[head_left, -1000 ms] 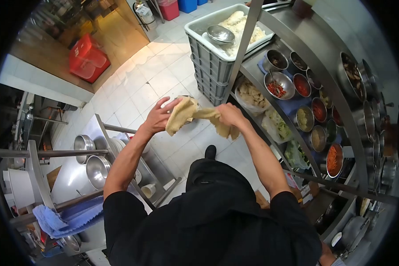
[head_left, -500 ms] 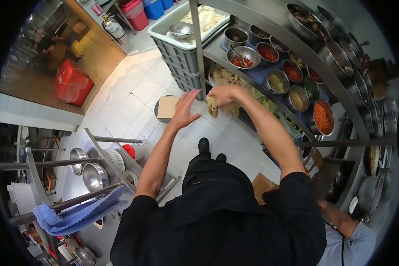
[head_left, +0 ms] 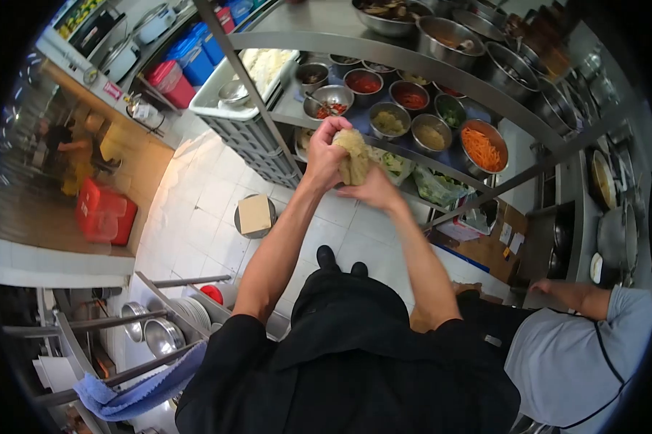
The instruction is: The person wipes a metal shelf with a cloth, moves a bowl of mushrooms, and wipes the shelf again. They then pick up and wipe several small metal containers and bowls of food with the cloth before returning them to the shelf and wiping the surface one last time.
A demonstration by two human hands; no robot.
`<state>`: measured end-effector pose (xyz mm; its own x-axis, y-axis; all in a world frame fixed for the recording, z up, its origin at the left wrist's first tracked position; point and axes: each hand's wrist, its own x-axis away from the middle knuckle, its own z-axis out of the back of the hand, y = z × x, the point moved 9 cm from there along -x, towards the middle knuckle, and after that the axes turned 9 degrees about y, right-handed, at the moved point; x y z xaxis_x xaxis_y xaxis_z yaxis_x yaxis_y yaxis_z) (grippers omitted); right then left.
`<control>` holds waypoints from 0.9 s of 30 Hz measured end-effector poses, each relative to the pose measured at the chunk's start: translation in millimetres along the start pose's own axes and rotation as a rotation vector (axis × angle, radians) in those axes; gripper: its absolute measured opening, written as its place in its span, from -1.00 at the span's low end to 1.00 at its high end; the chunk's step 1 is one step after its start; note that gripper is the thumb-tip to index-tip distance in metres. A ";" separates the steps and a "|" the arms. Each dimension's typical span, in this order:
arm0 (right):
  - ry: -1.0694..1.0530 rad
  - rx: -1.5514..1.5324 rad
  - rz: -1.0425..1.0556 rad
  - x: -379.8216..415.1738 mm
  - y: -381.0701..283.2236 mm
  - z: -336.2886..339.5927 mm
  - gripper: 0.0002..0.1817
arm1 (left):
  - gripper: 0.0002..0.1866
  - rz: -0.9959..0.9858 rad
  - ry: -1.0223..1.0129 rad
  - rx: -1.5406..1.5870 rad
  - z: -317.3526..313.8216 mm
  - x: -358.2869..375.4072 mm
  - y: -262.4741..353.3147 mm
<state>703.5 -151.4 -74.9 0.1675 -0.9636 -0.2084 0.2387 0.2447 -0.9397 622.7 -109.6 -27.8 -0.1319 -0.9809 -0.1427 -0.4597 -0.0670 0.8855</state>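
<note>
The person in black stood with both arms stretched out in front of the steel shelving (head_left: 442, 61), and between the two hands was a wad of pale tan cloth (head_left: 355, 155), bunched into a creased, lumpy ball about chest-high over the white tiled floor (head_left: 217, 188). The left hand (head_left: 324, 153) was closed over its top and near side; the right hand (head_left: 373, 189) cupped it from below, so the hands met on the cloth. Just behind it ran a row of metal bowls (head_left: 413, 116) holding red, yellow and orange fillings. A co-worker in a grey shirt (head_left: 579, 362) stood at the right.
</note>
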 end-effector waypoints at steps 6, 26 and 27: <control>0.123 -0.618 -0.284 -19.2 16.0 -25.1 -0.51 | -0.67 -0.130 0.361 0.135 74.5 -2.9 37.6; 0.388 0.248 0.473 -213.5 -237.5 -45.8 -0.56 | -0.62 -0.300 0.132 -0.800 232.1 41.0 84.8; 0.491 0.371 0.517 -245.4 -244.5 -18.6 -0.57 | -0.66 -0.146 0.118 -0.773 251.6 38.8 74.9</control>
<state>586.3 23.2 201.0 -0.0751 -0.6345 -0.7693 0.5627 0.6100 -0.5580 362.2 -106.8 -78.2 -0.0031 -0.9624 -0.2717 0.2799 -0.2617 0.9237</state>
